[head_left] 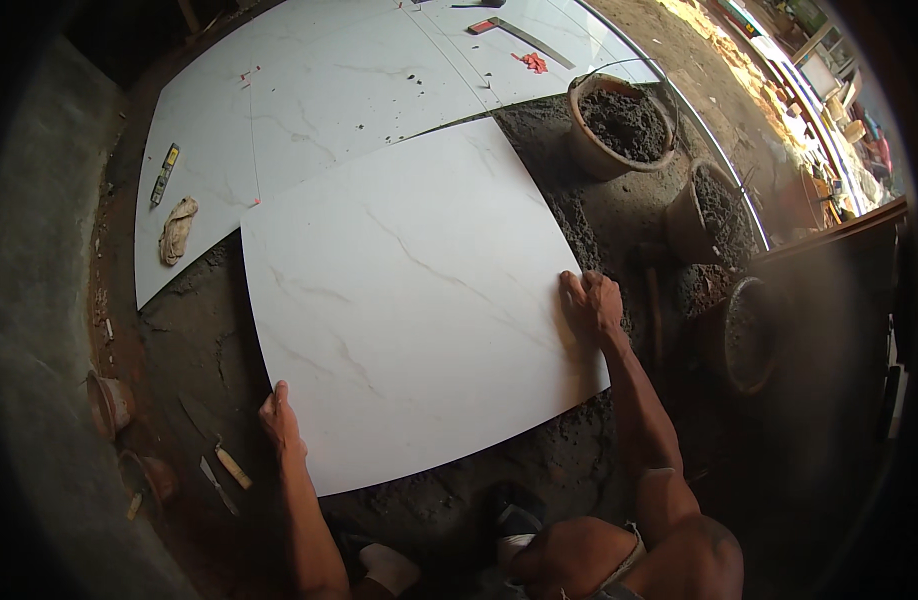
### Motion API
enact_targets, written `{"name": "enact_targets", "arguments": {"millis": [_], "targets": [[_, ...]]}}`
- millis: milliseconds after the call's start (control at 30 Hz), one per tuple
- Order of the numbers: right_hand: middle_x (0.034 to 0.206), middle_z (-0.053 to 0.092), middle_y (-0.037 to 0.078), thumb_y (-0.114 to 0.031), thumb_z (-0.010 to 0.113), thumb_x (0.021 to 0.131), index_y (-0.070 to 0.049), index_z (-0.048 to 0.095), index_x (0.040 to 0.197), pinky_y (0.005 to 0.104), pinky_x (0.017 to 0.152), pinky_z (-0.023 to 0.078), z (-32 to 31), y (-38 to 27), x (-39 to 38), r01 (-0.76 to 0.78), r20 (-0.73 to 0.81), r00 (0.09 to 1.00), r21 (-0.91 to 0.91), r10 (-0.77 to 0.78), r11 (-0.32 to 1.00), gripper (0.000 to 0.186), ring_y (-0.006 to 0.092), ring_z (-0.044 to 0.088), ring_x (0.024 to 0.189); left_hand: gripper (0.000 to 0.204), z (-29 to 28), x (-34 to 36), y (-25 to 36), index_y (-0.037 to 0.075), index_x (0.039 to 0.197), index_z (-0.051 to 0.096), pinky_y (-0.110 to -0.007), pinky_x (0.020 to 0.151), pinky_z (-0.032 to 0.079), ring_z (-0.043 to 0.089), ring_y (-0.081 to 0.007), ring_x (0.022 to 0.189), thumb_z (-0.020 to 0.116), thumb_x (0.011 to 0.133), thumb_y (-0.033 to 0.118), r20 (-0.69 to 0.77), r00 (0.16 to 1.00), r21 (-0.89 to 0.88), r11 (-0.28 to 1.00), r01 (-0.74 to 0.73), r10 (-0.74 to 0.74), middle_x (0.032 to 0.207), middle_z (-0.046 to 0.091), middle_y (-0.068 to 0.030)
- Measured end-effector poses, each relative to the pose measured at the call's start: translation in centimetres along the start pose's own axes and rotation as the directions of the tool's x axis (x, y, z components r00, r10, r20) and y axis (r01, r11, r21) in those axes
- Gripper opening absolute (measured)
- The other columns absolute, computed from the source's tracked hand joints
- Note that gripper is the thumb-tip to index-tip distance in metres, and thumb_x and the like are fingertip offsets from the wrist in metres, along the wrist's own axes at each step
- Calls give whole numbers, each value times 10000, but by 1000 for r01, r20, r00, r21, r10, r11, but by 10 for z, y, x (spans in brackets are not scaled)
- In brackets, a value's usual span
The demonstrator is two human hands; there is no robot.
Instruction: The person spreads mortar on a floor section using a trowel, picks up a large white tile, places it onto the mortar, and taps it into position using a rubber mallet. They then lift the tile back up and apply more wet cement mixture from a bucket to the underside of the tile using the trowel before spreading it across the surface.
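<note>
A large white floor tile [419, 310] with faint grey-brown veins lies in front of me, held by both hands. My left hand [281, 415] is closed on its left edge near the near corner, thumb on top. On the right edge my right hand [592, 298] grips the tile, its fingers bent over the rim and partly hidden underneath. The tile's far edge overlaps or meets the laid white tiles [319, 120] beyond; I cannot tell whether it rests on them. Dark wet mortar [569, 440] shows around its near and right sides.
Mortar-filled buckets [621, 120] stand at the right. A small spirit level [165, 175], a crumpled cloth [178, 231] and a try square [519, 40] lie on the laid tiles. At the left, a trowel [232, 466] and small pots [109, 403] sit near the wall [39, 300].
</note>
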State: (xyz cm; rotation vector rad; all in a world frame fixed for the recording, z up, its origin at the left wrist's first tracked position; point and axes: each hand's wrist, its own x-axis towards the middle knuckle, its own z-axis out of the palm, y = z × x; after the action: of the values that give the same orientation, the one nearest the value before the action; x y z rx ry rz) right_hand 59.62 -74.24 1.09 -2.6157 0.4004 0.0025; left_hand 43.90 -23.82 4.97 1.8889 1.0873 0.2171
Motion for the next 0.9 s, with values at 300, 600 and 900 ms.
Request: {"name": "enact_targets", "arguments": {"millis": [300, 600, 900], "targets": [[684, 609, 223, -465, 600, 874, 28, 597, 692, 471, 622, 478, -23, -6, 15, -3, 12, 1000, -7, 3, 1000, 526, 400, 625, 661, 512, 31, -1, 4, -105, 997, 648, -369, 754, 459, 552, -244, 786, 588, 917, 397, -5, 999, -33, 999, 32, -32, 866, 650, -186], [667, 594, 225, -495, 583, 886, 33, 599, 701, 465, 622, 468, -16, 0, 35, 23, -18, 1000, -34, -24, 999, 560, 378, 614, 640, 499, 40, -1, -8, -112, 964, 640, -382, 718, 455, 537, -254, 738, 588, 914, 382, -36, 999, -39, 998, 38, -40, 811, 630, -195], [660, 557, 228, -486, 580, 892, 48, 569, 701, 476, 599, 407, -16, 13, 29, -9, -36, 999, -11, 8, 1000, 567, 344, 559, 598, 613, 51, 1, -3, -103, 918, 646, -397, 668, 447, 541, -256, 709, 539, 951, 499, 12, 999, 119, 992, 38, -39, 781, 616, -224]]}}
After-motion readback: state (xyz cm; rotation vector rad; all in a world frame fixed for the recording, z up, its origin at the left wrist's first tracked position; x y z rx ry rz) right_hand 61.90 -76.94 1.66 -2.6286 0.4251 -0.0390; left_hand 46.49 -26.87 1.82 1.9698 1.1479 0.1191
